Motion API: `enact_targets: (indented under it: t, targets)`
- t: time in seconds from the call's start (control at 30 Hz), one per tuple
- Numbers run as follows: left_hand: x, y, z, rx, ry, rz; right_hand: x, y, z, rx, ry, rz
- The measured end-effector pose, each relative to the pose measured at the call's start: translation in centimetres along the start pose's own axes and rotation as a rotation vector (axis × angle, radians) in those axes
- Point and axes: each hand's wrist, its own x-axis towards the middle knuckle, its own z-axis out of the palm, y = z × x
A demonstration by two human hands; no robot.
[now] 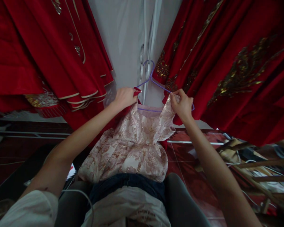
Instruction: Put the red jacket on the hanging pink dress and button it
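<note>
Pale pink-gold brocade dress hangs from a purple wire hanger and spills onto the person's lap. Left hand: grip clamped on the dress's left shoulder at the hanger's end. Right hand: grip pinched on the right shoulder against the wire. Step in hand looks like seating the shoulders on the hanger. Judged need: even pull on both sides, wire level. Red embroidered garments hang on either side.

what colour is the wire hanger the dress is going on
Purple or violet; the hanger shows best in the head view, between the left hand and right hand.
</note>
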Motion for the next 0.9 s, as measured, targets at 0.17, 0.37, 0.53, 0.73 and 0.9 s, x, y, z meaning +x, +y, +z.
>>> enact_targets:
  t: [0.17,0.37,0.53,0.73,0.9]
  targets:
    - [0.5,-3.8,0.3,-0.206,-0.033,0.068,4.1,2.3,0.4,0.094,-0.249,0.045]
    - [1.7,-7.2,-0.4,-0.278,-0.232,-0.091,9.6,2.5,5.2,0.316,-1.199,0.109]
    - [3.8,-7.5,-2.2,0.008,0.058,-0.124,8.7,-0.2,8.7,0.4,-1.31,-0.021]
    - [4.4,-5.3,-1.8,-0.108,0.265,-0.005,7.0,-1.4,8.7,0.545,-1.088,-0.08]
    - [3.2,-4.0,-0.3,-0.294,-0.039,0.19,7.6,-1.3,8.9,0.544,-1.135,-0.037]
